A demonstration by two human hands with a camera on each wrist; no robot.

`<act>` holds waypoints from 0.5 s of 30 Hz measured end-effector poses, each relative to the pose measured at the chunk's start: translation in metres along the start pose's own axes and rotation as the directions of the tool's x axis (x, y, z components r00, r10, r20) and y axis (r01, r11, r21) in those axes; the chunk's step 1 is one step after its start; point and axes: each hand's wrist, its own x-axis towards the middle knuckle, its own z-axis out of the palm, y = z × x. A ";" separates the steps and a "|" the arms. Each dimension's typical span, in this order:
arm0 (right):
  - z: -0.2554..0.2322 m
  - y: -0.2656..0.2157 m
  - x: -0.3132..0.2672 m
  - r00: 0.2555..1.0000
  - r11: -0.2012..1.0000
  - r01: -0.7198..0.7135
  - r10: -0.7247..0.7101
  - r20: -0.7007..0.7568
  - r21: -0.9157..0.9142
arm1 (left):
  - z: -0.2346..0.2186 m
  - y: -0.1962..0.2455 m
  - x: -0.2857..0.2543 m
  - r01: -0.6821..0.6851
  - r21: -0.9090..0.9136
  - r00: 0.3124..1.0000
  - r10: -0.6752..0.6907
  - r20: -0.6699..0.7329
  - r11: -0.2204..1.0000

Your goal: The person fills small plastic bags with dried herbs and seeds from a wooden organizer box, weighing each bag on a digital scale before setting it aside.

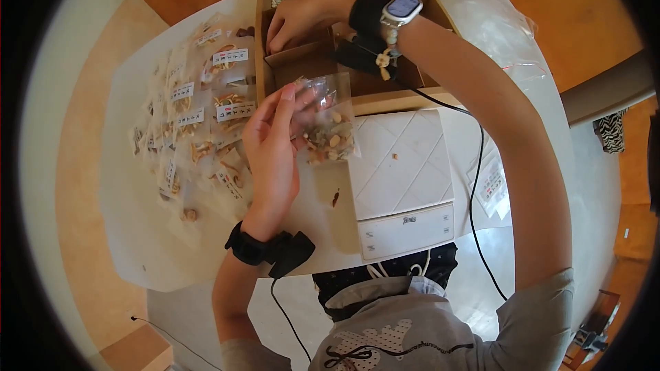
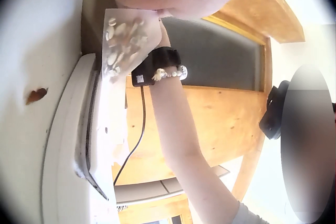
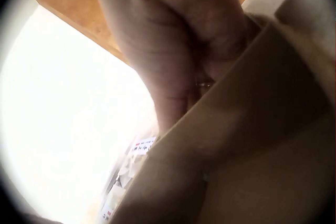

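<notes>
My left hand (image 1: 271, 148) pinches the top of a clear plastic bag (image 1: 330, 124) between thumb and fingers. Pale and brown dried pieces (image 2: 123, 43) fill the lower part of the bag, which hangs over the edge of a white scale (image 1: 402, 165). My right hand (image 1: 299, 19) reaches down into a left-hand compartment of a cardboard box (image 1: 263, 48). In the right wrist view a cardboard divider (image 3: 252, 108) covers the fingertips of that hand, so I cannot tell what they hold.
Many filled, labelled bags (image 1: 185, 117) lie piled on the left of the white table (image 1: 130, 233). Small dried goods sit in the box's back compartments. A brown scrap (image 1: 335, 197) lies left of the scale. A black cable (image 1: 474, 199) hangs from the right wrist.
</notes>
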 end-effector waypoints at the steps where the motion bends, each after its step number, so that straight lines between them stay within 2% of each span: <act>1: -0.003 -0.007 -0.012 0.999 0.998 0.038 -0.038 0.005 0.059 | -0.001 -0.001 0.001 -0.007 -0.009 1.000 0.007 -0.002 1.000; 5: -0.016 -0.018 -0.042 0.986 0.893 0.166 -0.156 -0.058 0.418 | -0.002 -0.003 0.002 -0.039 -0.041 0.999 0.039 0.008 0.998; 8: -0.018 -0.032 -0.059 0.970 0.878 0.172 -0.229 0.076 0.446 | -0.002 -0.004 0.003 -0.042 -0.060 0.999 0.042 0.001 0.997; 12: 0.006 -0.067 -0.108 0.977 0.980 0.179 -0.187 0.104 0.085 | -0.004 -0.008 0.005 -0.074 -0.069 0.997 0.074 0.001 0.995; 14: 0.013 -0.069 -0.112 0.981 0.977 0.180 -0.170 0.089 -0.116 | -0.006 -0.010 0.006 -0.085 -0.063 0.996 0.085 0.000 0.994; 15: 0.016 -0.068 -0.114 0.971 0.928 0.237 -0.235 0.041 -0.288 | -0.007 -0.011 0.007 -0.085 -0.055 0.996 0.085 0.000 0.995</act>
